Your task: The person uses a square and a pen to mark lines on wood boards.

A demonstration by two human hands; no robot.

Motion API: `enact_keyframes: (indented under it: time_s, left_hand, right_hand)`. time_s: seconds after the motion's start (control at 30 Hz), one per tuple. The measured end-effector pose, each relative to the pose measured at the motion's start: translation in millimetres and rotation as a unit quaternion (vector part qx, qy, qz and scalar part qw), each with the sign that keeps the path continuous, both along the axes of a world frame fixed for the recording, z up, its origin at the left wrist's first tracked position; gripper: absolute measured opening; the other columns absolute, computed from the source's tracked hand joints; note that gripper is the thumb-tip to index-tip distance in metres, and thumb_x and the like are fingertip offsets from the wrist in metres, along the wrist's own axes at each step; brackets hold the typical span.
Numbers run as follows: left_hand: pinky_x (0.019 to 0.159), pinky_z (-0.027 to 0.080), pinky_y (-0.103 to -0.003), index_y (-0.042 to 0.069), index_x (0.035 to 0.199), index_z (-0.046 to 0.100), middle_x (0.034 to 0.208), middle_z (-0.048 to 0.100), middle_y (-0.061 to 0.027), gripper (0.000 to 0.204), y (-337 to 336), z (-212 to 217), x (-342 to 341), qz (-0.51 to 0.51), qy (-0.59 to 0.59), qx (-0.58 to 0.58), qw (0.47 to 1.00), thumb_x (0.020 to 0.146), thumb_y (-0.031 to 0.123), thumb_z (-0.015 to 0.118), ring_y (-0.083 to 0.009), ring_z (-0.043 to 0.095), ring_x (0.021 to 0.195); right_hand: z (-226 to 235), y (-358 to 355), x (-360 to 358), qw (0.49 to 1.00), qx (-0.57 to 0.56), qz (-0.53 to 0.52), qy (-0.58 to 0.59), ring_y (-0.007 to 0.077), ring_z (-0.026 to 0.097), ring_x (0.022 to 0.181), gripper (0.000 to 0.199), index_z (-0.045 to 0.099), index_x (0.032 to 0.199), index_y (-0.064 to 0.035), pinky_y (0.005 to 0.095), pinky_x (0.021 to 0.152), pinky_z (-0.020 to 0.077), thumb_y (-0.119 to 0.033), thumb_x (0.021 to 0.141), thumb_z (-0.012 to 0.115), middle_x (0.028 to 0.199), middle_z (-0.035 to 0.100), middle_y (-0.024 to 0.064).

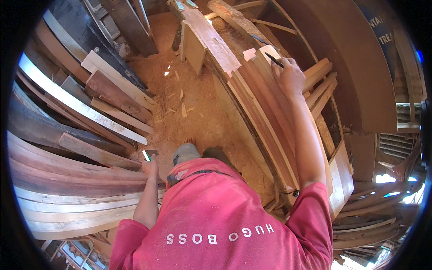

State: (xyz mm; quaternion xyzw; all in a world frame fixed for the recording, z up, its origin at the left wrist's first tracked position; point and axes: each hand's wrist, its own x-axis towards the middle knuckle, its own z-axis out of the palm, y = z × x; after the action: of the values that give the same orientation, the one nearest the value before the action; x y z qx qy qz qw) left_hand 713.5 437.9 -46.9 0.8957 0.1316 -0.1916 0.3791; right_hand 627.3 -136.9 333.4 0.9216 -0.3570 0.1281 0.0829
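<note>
My right hand (290,77) reaches out over the bench, fingers closed round a slim black pen (274,60). The pen's tip points to the far left, above the end of a pale board (266,52). Whether the tip touches wood I cannot tell. Under my right forearm lie several long reddish-brown boards (265,96), side by side. Low at my left side, my left hand (151,166) is closed on a small dark flat thing (154,153) with a pale greenish-white strip (146,155) at its edge. Its kind is not clear.
The long wooden bench (204,29) runs away from me. Stacked planks (76,164) crowd the left side, some jutting towards my left hand. Wood shavings and offcuts cover the floor (184,121). Short timbers (321,83) and a large brown panel (355,67) stand right of the bench.
</note>
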Motion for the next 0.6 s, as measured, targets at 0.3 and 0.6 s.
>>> enact_keyframes:
  time_s: [0.3, 0.6]
  left_hand:
    - [0.044, 0.037, -0.03, 0.013, 0.078, 0.056, 0.061, 0.047, 0.0042, 0.03, -197, 115, 36, 0.069, 0.141, -0.268, 0.951, 0.089, 0.032, 0.076, -0.0109, 0.045, 0.047]
    - [0.044, 0.038, -0.033, 0.01, 0.074, 0.058, 0.064, 0.056, -0.0017, 0.033, -222, 87, 25, -0.066, 0.102, -0.214, 0.969, 0.089, 0.032, 0.078, -0.0127, 0.05, 0.047]
  right_hand:
    - [3, -26, -31, 0.979, 0.154, -0.095, 0.098, 0.0364, 0.068, 0.115, 0.094, 0.052, 0.14, -0.0107, 0.0483, 0.095, 0.0545, -0.063, 0.067, 0.081, 0.122, 0.071, 0.022]
    - [3, -40, -23, 0.966, 0.171, -0.118, 0.155, 0.0385, 0.068, 0.112, 0.09, 0.057, 0.125, -0.0067, 0.0482, 0.093, 0.0546, -0.063, 0.06, 0.083, 0.114, 0.073, 0.0226]
